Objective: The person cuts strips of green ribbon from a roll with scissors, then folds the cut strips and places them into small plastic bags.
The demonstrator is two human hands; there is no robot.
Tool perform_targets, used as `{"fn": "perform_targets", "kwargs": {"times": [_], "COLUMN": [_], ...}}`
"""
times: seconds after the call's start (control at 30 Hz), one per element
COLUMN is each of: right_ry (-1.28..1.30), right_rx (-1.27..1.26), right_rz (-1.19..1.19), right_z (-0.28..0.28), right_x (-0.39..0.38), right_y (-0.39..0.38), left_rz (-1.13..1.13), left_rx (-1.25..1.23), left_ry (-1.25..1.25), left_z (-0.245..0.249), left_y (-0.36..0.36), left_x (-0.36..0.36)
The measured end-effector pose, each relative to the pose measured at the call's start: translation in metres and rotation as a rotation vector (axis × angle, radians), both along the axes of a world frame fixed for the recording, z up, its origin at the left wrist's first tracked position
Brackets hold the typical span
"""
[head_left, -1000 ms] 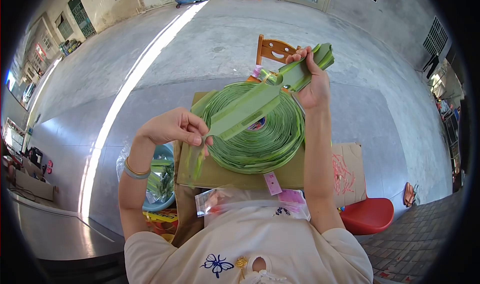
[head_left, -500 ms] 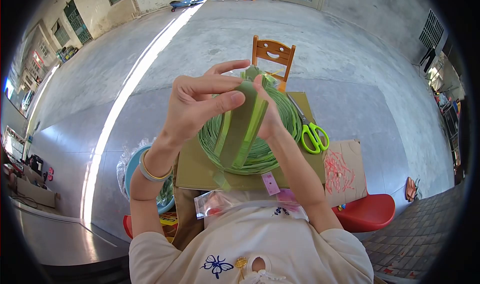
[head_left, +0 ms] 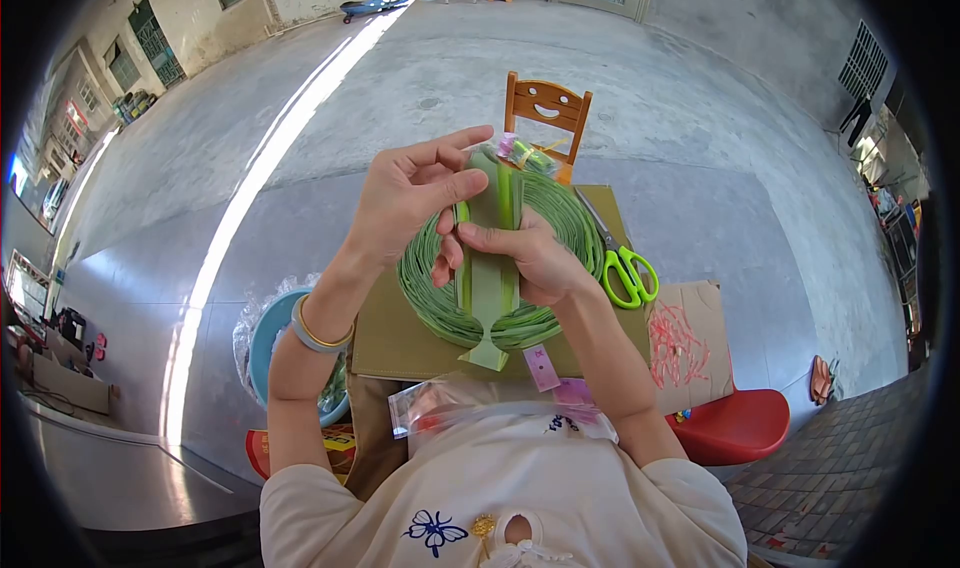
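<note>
A flat folded green ribbon strip point(head_left: 492, 278) with brighter green edges stands upright before me, narrowing to a flared, pointed tail at its lower end. My left hand point(head_left: 425, 190) pinches its upper left side between thumb and fingers. Lower down, my right hand point(head_left: 520, 253) grips it, thumb across the front and fingertips showing at the left edge. Behind it lies a large coil of thin green strips point(head_left: 575, 233) on an olive-green board point(head_left: 390, 343). A clear packet with a pink tag point(head_left: 508, 146) shows just beyond the ribbon's top.
Green-handled scissors point(head_left: 630, 276) lie right of the coil. Pink-red pieces point(head_left: 677, 348) rest on cardboard point(head_left: 708, 318). Clear plastic bags point(head_left: 440, 408) and a pink card point(head_left: 541, 368) are near my body. A blue basin point(head_left: 265, 338) stands left, a wooden chair point(head_left: 548, 106) ahead, a red seat point(head_left: 740, 428) right.
My right hand has come down from the ribbon's top to its middle and now grips it. The ribbon is more upright, with its tail showing; my left hand has shifted slightly.
</note>
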State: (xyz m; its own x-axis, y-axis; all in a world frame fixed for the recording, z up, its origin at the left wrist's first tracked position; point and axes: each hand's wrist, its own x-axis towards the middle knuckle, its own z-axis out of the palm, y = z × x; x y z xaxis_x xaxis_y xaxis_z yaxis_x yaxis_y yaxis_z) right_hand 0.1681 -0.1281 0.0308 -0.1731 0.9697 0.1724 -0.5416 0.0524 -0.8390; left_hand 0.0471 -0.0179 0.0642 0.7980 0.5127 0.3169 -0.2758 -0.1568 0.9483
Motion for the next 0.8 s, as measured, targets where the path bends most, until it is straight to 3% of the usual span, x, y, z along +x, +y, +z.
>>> {"fn": "perform_targets", "kwargs": {"times": [0.13, 0.33, 0.47, 0.57, 0.63, 0.67, 0.8], "right_ry": [-0.013, -0.108, -0.238, -0.565, -1.033, -1.259, -1.732], "right_rx": [-0.031, -0.018, 0.020, -0.033, 0.226, 0.361, 0.411], "right_rz": [0.103, 0.140, 0.139, -0.058, -0.463, -0.671, -0.993], "right_z": [0.002, 0.003, -0.001, 0.009, -0.007, -0.012, -0.012], "right_x": [0.003, 0.003, 0.007, 0.008, 0.010, 0.010, 0.003], "right_y": [-0.007, -0.013, -0.014, -0.017, -0.013, -0.012, -0.009], "left_rz": [-0.235, -0.189, -0.054, -0.034, -0.003, -0.002, 0.013], "left_rx": [-0.080, -0.006, 0.148, 0.171, 0.082, -0.001, -0.226], "left_ry": [-0.047, 0.190, 0.191, 0.165, 0.083, 0.172, 0.404], "left_z": [0.007, 0.024, 0.020, 0.015, 0.011, 0.010, 0.010], "left_y": [0.000, -0.001, -0.005, -0.003, -0.001, 0.004, 0.013], "left_x": [-0.005, -0.014, -0.013, -0.013, -0.010, -0.010, -0.008]}}
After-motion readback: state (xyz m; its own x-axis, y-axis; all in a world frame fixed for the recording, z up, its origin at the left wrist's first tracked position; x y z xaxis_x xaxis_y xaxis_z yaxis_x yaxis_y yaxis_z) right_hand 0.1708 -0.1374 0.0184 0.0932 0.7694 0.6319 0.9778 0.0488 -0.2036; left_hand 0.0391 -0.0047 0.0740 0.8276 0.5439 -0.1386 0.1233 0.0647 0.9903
